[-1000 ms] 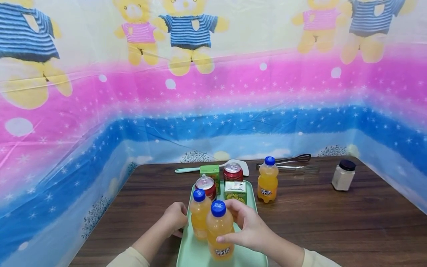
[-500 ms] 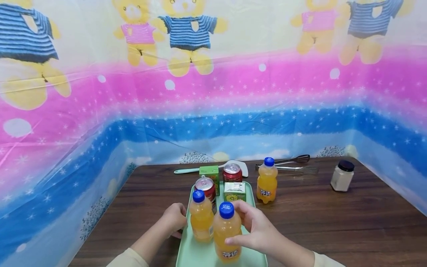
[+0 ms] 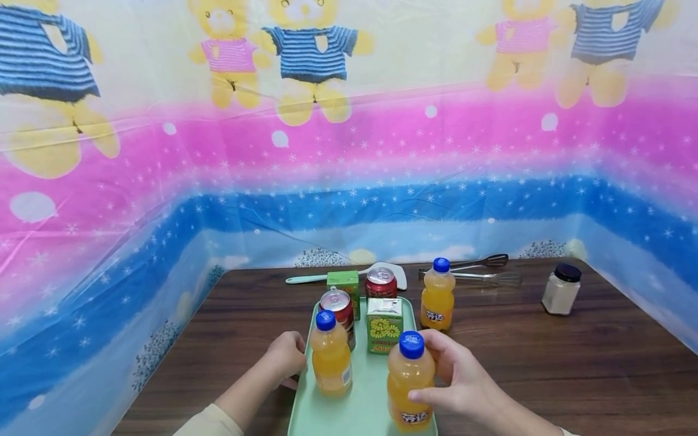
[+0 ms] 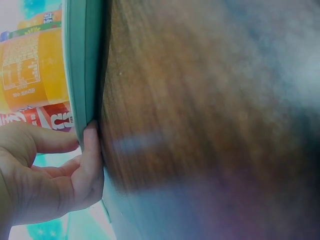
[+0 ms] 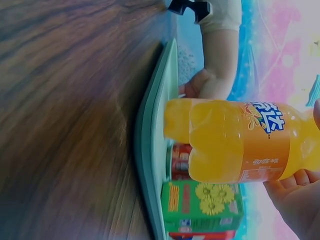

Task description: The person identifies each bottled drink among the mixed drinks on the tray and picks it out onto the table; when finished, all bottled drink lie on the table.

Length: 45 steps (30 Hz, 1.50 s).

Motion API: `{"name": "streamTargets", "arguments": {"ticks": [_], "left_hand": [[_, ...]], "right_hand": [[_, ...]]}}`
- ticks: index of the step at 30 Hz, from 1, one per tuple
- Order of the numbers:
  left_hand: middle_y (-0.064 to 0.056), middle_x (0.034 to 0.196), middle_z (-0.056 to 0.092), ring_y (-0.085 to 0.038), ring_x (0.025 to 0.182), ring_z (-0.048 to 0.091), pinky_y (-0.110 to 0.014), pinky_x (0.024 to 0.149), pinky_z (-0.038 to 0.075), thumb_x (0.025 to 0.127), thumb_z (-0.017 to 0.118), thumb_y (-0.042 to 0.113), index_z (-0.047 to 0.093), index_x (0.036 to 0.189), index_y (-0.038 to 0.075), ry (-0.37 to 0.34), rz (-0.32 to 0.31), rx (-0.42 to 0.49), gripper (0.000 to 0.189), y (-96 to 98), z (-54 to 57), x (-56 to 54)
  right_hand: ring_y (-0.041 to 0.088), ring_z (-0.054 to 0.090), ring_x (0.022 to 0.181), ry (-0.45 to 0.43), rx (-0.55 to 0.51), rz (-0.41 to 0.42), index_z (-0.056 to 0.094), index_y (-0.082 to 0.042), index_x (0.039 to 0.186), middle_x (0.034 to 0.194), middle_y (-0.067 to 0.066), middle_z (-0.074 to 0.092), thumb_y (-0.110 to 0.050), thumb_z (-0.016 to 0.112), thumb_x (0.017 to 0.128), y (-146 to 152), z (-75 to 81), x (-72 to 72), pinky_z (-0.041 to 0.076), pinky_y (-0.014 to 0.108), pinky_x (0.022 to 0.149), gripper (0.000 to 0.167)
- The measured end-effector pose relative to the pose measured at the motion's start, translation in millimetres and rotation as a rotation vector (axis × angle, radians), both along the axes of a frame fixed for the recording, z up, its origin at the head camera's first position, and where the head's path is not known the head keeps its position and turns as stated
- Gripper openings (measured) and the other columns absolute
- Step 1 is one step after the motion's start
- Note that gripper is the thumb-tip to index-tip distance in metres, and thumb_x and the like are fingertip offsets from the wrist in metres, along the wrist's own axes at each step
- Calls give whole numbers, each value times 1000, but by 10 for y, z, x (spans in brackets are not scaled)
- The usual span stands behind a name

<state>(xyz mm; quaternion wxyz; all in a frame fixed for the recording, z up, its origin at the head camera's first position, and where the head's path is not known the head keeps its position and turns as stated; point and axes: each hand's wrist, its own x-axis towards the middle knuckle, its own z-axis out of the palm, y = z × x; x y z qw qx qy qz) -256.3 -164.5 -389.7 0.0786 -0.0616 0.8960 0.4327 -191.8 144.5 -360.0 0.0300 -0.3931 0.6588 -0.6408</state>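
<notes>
My right hand [image 3: 460, 378] holds a bottle of orange soda [image 3: 411, 387] with a blue cap, upright over the right side of a light green tray [image 3: 360, 415]. The right wrist view shows a gap between the base of this soda bottle [image 5: 215, 142] and the tray's surface. My left hand [image 3: 286, 357] pinches the tray's left rim [image 4: 82, 65] between thumb and fingers. A second orange soda bottle [image 3: 329, 360] stands on the tray's left side. Behind it are a red drink can [image 3: 340, 309] and a green drink carton [image 3: 384, 327] with yellow flowers.
At the tray's far end are another green carton [image 3: 343, 280] and red can [image 3: 380, 282]. A third orange bottle [image 3: 438, 300] stands on the table right of the tray. Farther back lie a spatula [image 3: 392, 274] and metal utensils [image 3: 491, 277]. A black-lidded jar [image 3: 561, 292] stands far right.
My right hand has moved the bottle rightward, away from the second bottle, uncovering the front of the flowered carton. My left hand has stayed at the tray's rim.
</notes>
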Motion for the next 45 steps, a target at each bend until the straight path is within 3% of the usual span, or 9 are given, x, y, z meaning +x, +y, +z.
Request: {"name": "streamTargets", "arguments": {"ticks": [8, 14, 18, 27, 37, 45], "left_hand": [[-14, 77, 50, -24, 64, 57, -40, 46, 55, 71, 55, -15, 49, 83, -1, 1, 2, -9, 19, 1, -12, 6], [-14, 77, 50, -24, 65, 57, -40, 47, 55, 73, 56, -15, 50, 84, -2, 3, 0, -9, 19, 4, -2, 8], [-14, 78, 50, -24, 65, 57, -40, 47, 56, 73, 56, -15, 50, 84, -2, 2, -1, -10, 18, 6, 10, 13], [-14, 78, 50, -24, 65, 57, -40, 47, 56, 73, 56, -15, 49, 83, -1, -2, 2, -15, 18, 6, 14, 12], [-14, 78, 50, -24, 66, 57, -40, 48, 56, 73, 55, -15, 50, 85, -2, -3, -1, -12, 18, 12, 19, 15], [-15, 78, 50, -24, 66, 56, -40, 48, 56, 73, 54, -15, 50, 85, -2, -4, 3, -10, 18, 18, 27, 18]], "right_hand": [[22, 58, 105, -83, 67, -65, 40, 4, 128, 120, 9, 57, 2, 65, 83, 253, 13, 68, 50, 32, 89, 53], [19, 59, 104, -9, 57, -112, 42, 2, 127, 118, 5, 58, 5, 65, 81, 453, -42, 38, 52, 32, 85, 51], [18, 60, 103, 9, 67, -195, 44, 2, 124, 116, 5, 59, 5, 67, 79, 555, -68, -5, 52, 30, 84, 51], [14, 61, 99, -16, 145, -428, 47, 0, 121, 113, 9, 59, -4, 75, 76, 669, -95, -158, 53, 27, 81, 53], [19, 60, 102, -74, 191, -566, 50, -5, 119, 116, 13, 58, -11, 79, 74, 645, -105, -363, 53, 36, 84, 54], [30, 57, 106, -82, 187, -593, 50, -5, 118, 118, 13, 58, -14, 79, 74, 604, -132, -517, 51, 42, 87, 54]]}}
